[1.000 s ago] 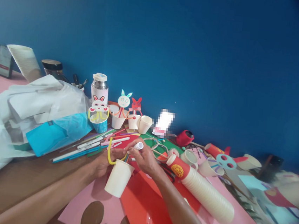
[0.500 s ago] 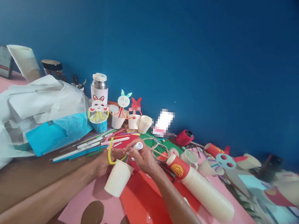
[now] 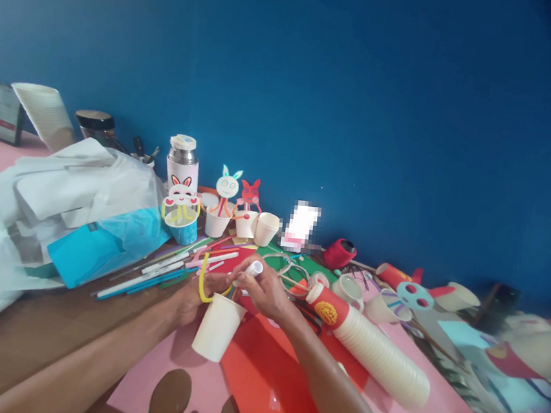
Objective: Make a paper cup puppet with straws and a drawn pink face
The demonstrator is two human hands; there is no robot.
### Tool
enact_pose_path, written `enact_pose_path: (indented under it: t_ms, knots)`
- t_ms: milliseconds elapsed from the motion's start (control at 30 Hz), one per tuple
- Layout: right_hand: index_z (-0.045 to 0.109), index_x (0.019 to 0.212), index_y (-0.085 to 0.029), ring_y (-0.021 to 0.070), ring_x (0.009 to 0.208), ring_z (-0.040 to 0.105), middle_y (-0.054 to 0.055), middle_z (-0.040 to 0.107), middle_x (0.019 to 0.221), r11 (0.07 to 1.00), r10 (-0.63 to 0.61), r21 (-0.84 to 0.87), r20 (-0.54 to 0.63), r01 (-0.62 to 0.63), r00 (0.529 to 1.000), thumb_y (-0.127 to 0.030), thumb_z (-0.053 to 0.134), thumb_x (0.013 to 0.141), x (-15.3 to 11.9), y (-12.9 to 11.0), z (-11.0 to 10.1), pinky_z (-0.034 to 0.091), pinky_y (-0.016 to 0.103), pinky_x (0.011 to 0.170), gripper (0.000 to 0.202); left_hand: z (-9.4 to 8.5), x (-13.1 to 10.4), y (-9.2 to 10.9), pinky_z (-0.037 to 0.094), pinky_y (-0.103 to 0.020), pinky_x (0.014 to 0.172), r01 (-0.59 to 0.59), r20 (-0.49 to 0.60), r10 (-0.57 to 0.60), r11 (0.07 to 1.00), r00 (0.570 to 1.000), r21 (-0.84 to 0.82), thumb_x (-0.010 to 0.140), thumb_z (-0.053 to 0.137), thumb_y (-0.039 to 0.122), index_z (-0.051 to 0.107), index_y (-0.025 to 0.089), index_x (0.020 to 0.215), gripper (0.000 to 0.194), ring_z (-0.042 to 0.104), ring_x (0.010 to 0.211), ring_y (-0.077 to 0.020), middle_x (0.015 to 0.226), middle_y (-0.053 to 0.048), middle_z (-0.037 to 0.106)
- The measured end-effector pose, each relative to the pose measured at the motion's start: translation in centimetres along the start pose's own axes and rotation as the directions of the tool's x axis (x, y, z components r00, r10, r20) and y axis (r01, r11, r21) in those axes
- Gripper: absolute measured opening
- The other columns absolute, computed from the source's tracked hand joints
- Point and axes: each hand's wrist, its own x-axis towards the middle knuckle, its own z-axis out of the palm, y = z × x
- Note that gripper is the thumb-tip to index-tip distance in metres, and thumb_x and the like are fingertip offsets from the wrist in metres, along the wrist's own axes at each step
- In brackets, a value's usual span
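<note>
A white paper cup [image 3: 217,331] hangs tilted above pink paper, just below both hands. Behind its rim my left hand [image 3: 199,293] is closed; a bent yellow pipe cleaner [image 3: 204,277] curves up beside its fingers. My right hand [image 3: 262,289] is wrapped round a white-capped marker [image 3: 254,269], its tip end hidden near the cup's opening. The fingertips of both hands meet there. Thin coloured strands show at the cup's mouth, partly covered by the fingers. Exactly what my left fingers pinch is hidden.
Markers [image 3: 162,266] lie left of the hands. Cups with paper rabbit figures [image 3: 227,187] stand behind, near a flask [image 3: 182,165]. A plastic bag [image 3: 132,180] fills the left. To the right lie a long cup stack [image 3: 378,353] and red thread [image 3: 339,254].
</note>
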Motion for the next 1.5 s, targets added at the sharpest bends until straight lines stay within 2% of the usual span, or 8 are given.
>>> enact_pose_path:
  t_ms: [333,533,633,767,1000,1133,1300,1500]
  knots:
    - [0.057,0.090,-0.019,0.0158,0.075,0.059,0.003,0.063,0.083,0.993,-0.043,-0.115,-0.067,0.035,0.997,-0.030,0.050,0.091,0.26,0.54,-0.64,0.047,0.028,0.071,0.013,0.15,-0.12,0.08,0.052,-0.037,0.063,0.023,-0.033,-0.022,0.999,0.999,0.048,0.076,0.073,0.033,0.072,0.011,0.092,0.028,0.069,0.063,-0.0274,0.074,-0.013,0.073]
    - [0.056,0.090,-0.019,0.0152,0.069,0.060,0.001,0.062,0.074,0.999,0.016,-0.038,0.016,-0.015,1.000,-0.028,0.048,0.093,0.07,-0.04,-0.20,0.048,0.027,0.065,0.012,-0.13,0.02,-0.01,0.053,-0.036,0.060,0.011,-0.007,-0.011,1.000,1.000,-0.011,0.073,0.075,0.031,0.074,0.011,0.088,0.026,0.068,0.062,-0.0263,0.071,-0.012,0.073]
    - [0.056,0.091,-0.019,0.0150,0.069,0.060,0.001,0.062,0.076,1.000,-0.002,-0.010,-0.015,0.002,1.000,-0.027,0.049,0.092,0.12,0.08,0.07,0.048,0.027,0.066,0.011,-0.18,0.24,-0.17,0.053,-0.035,0.062,-0.012,-0.015,0.013,1.000,1.000,0.005,0.069,0.079,0.027,0.073,0.011,0.091,0.027,0.069,0.064,-0.0259,0.074,-0.011,0.073]
    - [0.057,0.090,-0.018,0.0152,0.072,0.060,0.003,0.062,0.081,0.997,-0.034,-0.065,-0.054,0.030,0.998,-0.028,0.050,0.091,0.27,0.43,-0.26,0.047,0.027,0.067,0.012,0.22,0.10,-0.10,0.054,-0.035,0.061,-0.010,-0.023,0.012,0.998,1.000,0.068,0.073,0.076,0.031,0.073,0.009,0.091,0.029,0.069,0.062,-0.0264,0.071,-0.013,0.073]
    - [0.057,0.090,-0.019,0.0160,0.072,0.060,0.002,0.063,0.079,0.996,-0.003,-0.093,-0.010,0.002,1.000,-0.030,0.049,0.092,0.09,0.37,-0.53,0.048,0.028,0.068,0.014,0.54,-0.47,0.43,0.054,-0.043,0.061,0.062,-0.015,-0.062,0.997,0.998,0.034,0.075,0.073,0.035,0.071,0.010,0.096,0.033,0.070,0.063,-0.0335,0.067,-0.014,0.072]
    - [0.056,0.091,-0.019,0.0159,0.070,0.061,0.002,0.063,0.076,1.000,0.023,0.001,0.008,-0.023,1.000,-0.027,0.049,0.092,0.05,0.14,0.01,0.049,0.028,0.066,0.011,0.20,-0.15,0.22,0.054,-0.040,0.062,0.012,-0.009,-0.012,1.000,1.000,0.019,0.072,0.076,0.030,0.072,0.009,0.094,0.030,0.069,0.061,-0.0291,0.072,-0.014,0.072]
    - [0.058,0.090,-0.019,0.0160,0.074,0.060,0.003,0.064,0.082,0.997,-0.032,-0.069,-0.074,0.027,0.997,-0.028,0.050,0.091,0.24,0.53,-0.36,0.048,0.028,0.068,0.012,0.26,-0.08,0.07,0.054,-0.038,0.062,0.015,-0.006,-0.015,1.000,1.000,0.024,0.074,0.074,0.031,0.072,0.009,0.086,0.024,0.070,0.062,-0.0282,0.071,-0.014,0.072]
    - [0.056,0.089,-0.019,0.0156,0.073,0.060,0.003,0.064,0.081,0.996,0.001,-0.095,-0.050,-0.005,0.999,-0.032,0.049,0.092,0.18,0.86,-0.74,0.048,0.027,0.067,0.015,0.20,-0.28,0.23,0.054,-0.041,0.063,0.044,-0.002,-0.044,0.999,0.999,0.020,0.076,0.072,0.034,0.071,0.011,0.087,0.025,0.070,0.065,-0.0310,0.071,-0.013,0.072]
